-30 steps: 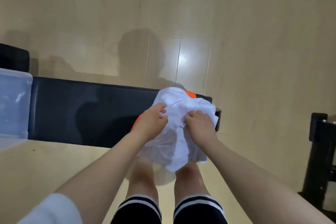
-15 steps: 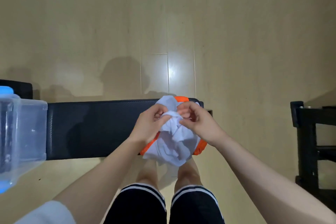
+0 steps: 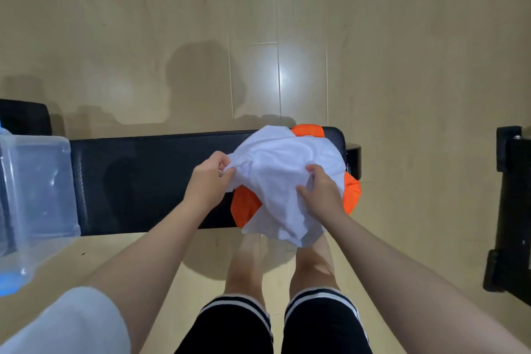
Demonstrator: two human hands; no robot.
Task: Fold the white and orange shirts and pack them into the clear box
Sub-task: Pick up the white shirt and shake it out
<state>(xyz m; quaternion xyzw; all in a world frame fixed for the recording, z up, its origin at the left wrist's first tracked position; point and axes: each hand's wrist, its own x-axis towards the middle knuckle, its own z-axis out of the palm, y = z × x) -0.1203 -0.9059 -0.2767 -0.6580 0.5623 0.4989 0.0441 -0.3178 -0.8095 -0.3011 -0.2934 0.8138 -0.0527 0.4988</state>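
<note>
**Clerk:** Entry one, change since the earlier frame?

**Checker:** Head view, the only one. Half a second before, both hands met close together over a tight white bundle; in the current frame they had drawn apart and the white shirt [image 3: 283, 181] was pulled wider between them. The clear box [image 3: 37, 198] sat a little further left in the picture.

**Clerk:** Hands?

**Checker:** Left hand [image 3: 208, 181]: fingers curled round the shirt's left edge, gripping it. Right hand [image 3: 320, 191]: fingers bunched into the cloth on the right side, gripping it too. Neither was released.

**Clerk:** Location of goods?

**Checker:** White shirt: crumpled, lying on the right end of the black bench [image 3: 143, 181], lower part hanging off the near edge above the person's knees. Orange shirt [image 3: 245, 207]: beneath the white one, showing at three spots around it. Clear box: at the left end of the bench, well apart from both shirts; nothing could be made out inside it.

**Clerk:** Step in hand?

**Checker:** Judged as the very start: opening out the white shirt so it could be folded. No fold was made, nothing packed.

**Clerk:** Next move?

**Checker:** Probably finding the shoulders or hem, lifting the white shirt clear of the orange one and spreading it flat on the bare stretch of bench.

**Clerk:** Brands, labels, writing?

**Checker:** None legible on shirts, box or bench.
</note>
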